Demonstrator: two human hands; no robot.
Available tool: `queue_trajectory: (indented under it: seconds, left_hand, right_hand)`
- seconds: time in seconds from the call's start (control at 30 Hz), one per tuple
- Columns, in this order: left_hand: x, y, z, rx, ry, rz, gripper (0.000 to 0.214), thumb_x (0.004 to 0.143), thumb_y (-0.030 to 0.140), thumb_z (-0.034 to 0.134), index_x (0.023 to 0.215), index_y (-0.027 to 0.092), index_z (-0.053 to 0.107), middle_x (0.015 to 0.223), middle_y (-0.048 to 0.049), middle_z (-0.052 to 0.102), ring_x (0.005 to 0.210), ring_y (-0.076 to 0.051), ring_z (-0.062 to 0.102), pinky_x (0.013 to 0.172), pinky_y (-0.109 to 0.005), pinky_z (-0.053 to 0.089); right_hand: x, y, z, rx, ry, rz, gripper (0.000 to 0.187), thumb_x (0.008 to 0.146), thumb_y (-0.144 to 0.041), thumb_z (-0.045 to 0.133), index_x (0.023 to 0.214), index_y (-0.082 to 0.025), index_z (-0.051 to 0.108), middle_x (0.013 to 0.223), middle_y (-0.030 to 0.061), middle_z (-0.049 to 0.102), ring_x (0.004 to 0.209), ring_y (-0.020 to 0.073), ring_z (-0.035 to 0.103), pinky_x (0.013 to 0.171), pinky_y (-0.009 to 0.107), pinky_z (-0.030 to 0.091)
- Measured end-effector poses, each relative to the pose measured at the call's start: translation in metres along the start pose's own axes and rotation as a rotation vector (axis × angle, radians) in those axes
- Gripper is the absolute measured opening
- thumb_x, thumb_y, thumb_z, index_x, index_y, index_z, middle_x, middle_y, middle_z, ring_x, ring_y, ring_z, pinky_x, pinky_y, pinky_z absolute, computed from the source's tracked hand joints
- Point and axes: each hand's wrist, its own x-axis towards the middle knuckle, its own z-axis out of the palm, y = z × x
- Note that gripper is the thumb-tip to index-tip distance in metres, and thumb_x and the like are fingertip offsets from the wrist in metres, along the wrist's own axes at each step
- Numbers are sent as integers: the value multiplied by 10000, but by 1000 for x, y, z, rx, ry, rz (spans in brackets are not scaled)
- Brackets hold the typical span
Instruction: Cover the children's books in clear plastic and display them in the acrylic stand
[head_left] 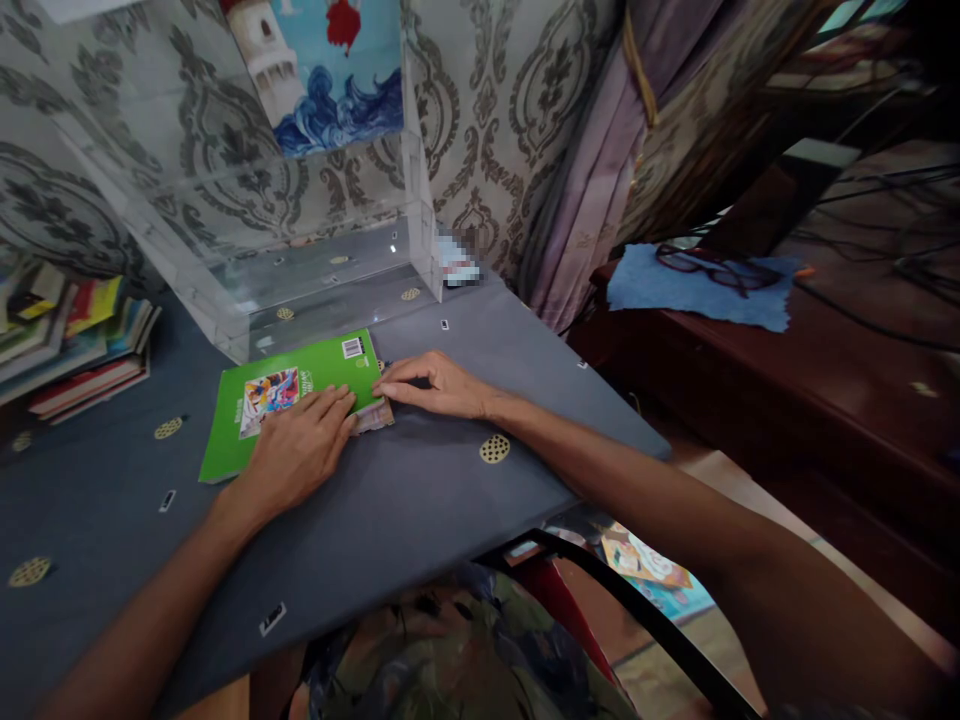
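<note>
at centre left of the frame, the left hand (304,440) lies open on the book (306,376); the right hand (442,386) touches its edge, whether gripping i cannot tell.

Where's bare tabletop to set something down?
Bare tabletop: between the forearms, nearside of the green book; beyond the right hand, right of the clear rack; and between green book and book stack. Crowded: the far-left stack, and the green book under the left hand.
</note>
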Motion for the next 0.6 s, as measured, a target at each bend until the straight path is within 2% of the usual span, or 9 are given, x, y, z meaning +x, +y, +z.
queue_trajectory:
  seconds: [0.07, 0.2, 0.3, 0.4, 0.53, 0.6]
  left_hand:
    - [-1, 2, 2, 18, -13, 2, 498, 1049, 366, 276, 1258, 119, 654, 1300, -169, 674, 1185, -319, 644, 934, -481, 565]
    - [-4, 6, 5, 40, 4, 27, 492, 1038, 379, 336, 1264, 71, 646, 1316, -201, 656, 1211, -329, 624, 997, -474, 530]
    - [-5, -3, 4, -17, -8, 37, 478, 1034, 430, 373, 1278, 115, 639, 1340, -155, 653, 1220, -304, 619, 1031, -467, 508]
    - [-8, -32, 2, -67, -33, -30, 434, 1037, 441, 372, 1241, 179, 652, 1302, -94, 682, 1186, -258, 631, 1070, -456, 472]
    - [-21, -88, 6, 44, -30, -335, 393, 1014, 404, 377, 1161, 170, 656, 1213, -129, 686, 1117, -297, 624, 971, -474, 505]
    - [-28, -110, 13, 29, 14, -415, 394, 1000, 383, 376, 1181, 146, 633, 1195, -142, 675, 1118, -295, 611, 980, -461, 494]
  right_hand:
    - [-1, 1, 1, -16, -22, -42, 327, 992, -370, 540, 859, -174, 766, 978, 44, 773, 944, 150, 704, 898, 275, 521]
    - [-4, 8, 5, -158, -48, -123, 215, 920, -340, 661, 920, -152, 766, 1087, 93, 747, 962, 178, 704, 893, 306, 538]
    - [-8, 12, 9, -251, -60, -145, 206, 882, -340, 719, 974, -157, 747, 1125, 103, 726, 908, 176, 703, 832, 306, 562]
    - [-10, 13, 11, -332, -58, -197, 170, 885, -302, 722, 981, -162, 719, 1116, 107, 721, 991, 202, 696, 887, 335, 559]
    - [-10, 14, 14, -417, -52, -221, 113, 905, -266, 694, 977, -178, 698, 1082, 96, 728, 990, 209, 698, 875, 347, 568]
    - [-9, 14, 15, -440, -47, -230, 104, 903, -251, 692, 973, -175, 697, 1061, 99, 735, 960, 211, 703, 852, 350, 576]
